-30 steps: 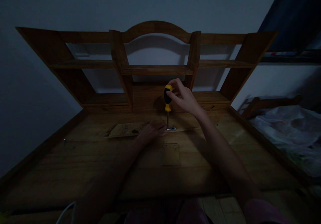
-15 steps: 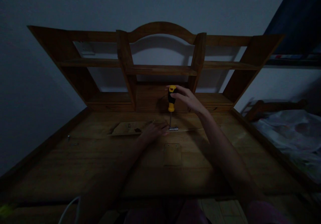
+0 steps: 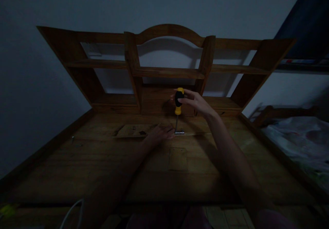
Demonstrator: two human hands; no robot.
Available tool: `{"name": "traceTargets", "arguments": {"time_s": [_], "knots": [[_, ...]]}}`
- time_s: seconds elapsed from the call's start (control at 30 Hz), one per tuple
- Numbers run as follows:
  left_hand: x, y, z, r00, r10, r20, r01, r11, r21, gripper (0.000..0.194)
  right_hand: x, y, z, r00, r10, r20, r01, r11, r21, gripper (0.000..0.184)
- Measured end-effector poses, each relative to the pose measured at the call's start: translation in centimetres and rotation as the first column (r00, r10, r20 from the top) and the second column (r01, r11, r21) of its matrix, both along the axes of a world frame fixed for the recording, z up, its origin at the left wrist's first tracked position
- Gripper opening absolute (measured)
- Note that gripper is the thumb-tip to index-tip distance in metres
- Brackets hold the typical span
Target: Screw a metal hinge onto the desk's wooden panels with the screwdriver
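A yellow-and-black screwdriver (image 3: 178, 100) stands nearly upright, its handle in the fingers of my right hand (image 3: 196, 102). The shaft runs down to a small metal hinge (image 3: 179, 132), where the tip meets its left end. That hinge lies at the edge of a narrow wooden strip (image 3: 131, 130) with dark chipped patches, lying on the wooden desk top (image 3: 102, 167). My left hand (image 3: 158, 135) is closed over the strip and holds it, fingertips right beside the hinge. Dim light hides the exact finger grip and any screw under the tip.
Behind the desk top stands a wooden shelf unit (image 3: 168, 72). A small square wooden piece (image 3: 178, 158) lies nearer to me. At the left is a screw (image 3: 73, 138). A whitish plastic bag (image 3: 300, 136) sits beyond the right edge, and a white cable (image 3: 73, 212) hangs at lower left.
The view has shifted slightly, so everything appears a little farther right. Fingers of my right hand have changed position slightly around the screwdriver handle. My left hand stays on the strip.
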State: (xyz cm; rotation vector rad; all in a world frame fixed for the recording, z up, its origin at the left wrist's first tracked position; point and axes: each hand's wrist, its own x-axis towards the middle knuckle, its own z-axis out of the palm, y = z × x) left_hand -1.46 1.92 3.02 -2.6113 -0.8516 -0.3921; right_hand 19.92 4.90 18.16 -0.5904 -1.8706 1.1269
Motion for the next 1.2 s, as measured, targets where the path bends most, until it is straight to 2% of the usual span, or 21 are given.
{"name": "traceTargets", "arguments": {"time_s": [0.07,0.17,0.23,0.3,0.43,0.5,0.57,0.63,0.7,0.77,0.9,0.97,1.03,1.13,1.2], "knots": [[0.0,0.0,-0.1,1.0,0.0,-0.001,0.0,1.0,-0.001,0.026,0.0,0.1,-0.1,0.999,-0.034,-0.014,0.034,0.999,0.015,0.04],[0.0,0.1,-0.2,1.0,-0.001,0.001,0.001,1.0,0.009,0.027,-0.5,0.4,-0.6,0.982,-0.186,-0.008,0.186,0.98,0.075,0.041],[0.0,0.2,-0.4,1.0,-0.003,0.0,0.003,1.0,0.015,0.029,-0.8,0.5,-0.9,0.969,-0.246,0.002,0.245,0.964,0.104,0.041],[0.0,0.3,-0.6,1.0,-0.003,-0.001,0.003,1.0,0.025,0.03,-0.8,0.4,-0.9,0.976,-0.218,-0.001,0.218,0.974,0.058,0.041],[-0.1,0.4,-0.8,1.0,0.013,-0.001,-0.013,1.0,0.028,0.03,-0.3,0.4,-0.4,0.998,-0.032,-0.047,0.028,0.996,-0.085,0.041],[-0.1,0.4,-0.8,1.0,0.009,-0.007,-0.009,1.0,0.017,0.028,-0.2,0.4,-0.4,0.999,-0.028,-0.033,0.026,0.999,-0.046,0.039],[-0.1,0.3,-0.7,1.0,-0.005,-0.009,0.005,1.0,0.013,0.026,-0.4,0.4,-0.5,0.993,-0.119,-0.004,0.119,0.993,0.027,0.039],[-0.1,0.3,-0.6,1.0,-0.017,-0.006,0.017,1.0,0.013,0.025,-0.8,0.3,-0.6,0.972,-0.235,0.013,0.233,0.966,0.11,0.04],[0.0,0.3,-0.6,1.0,-0.01,0.005,0.01,1.0,0.018,0.025,-1.1,0.2,-0.7,0.953,-0.302,0.031,0.291,0.938,0.188,0.042],[0.0,0.3,-0.6,1.0,0.0,0.01,0.0,1.0,0.014,0.027,-1.0,-0.1,-0.5,0.959,-0.28,0.041,0.265,0.941,0.212,0.04],[0.1,0.4,-0.6,1.0,0.006,-0.014,-0.006,1.0,-0.005,0.028,-0.6,-0.1,0.0,0.992,-0.118,0.042,0.113,0.989,0.1,0.041],[0.2,0.4,-0.7,1.0,0.013,-0.017,-0.012,1.0,0.007,0.03,-0.5,0.1,-0.1,0.994,-0.106,0.021,0.103,0.989,0.104,0.043],[0.1,0.4,-0.8,1.0,0.012,-0.016,-0.012,1.0,0.017,0.031,-0.7,0.3,-0.4,0.985,-0.175,0.01,0.17,0.968,0.183,0.041],[0.1,0.3,-0.9,1.0,0.009,-0.011,-0.009,1.0,0.016,0.028,-1.1,0.2,-0.9,0.936,-0.349,0.037,0.321,0.895,0.309,0.04],[0.0,0.2,-0.8,1.0,0.015,-0.004,-0.015,1.0,0.017,0.028,-1.1,0.1,-0.8,0.922,-0.383,0.058,0.344,0.879,0.33,0.04]]}}
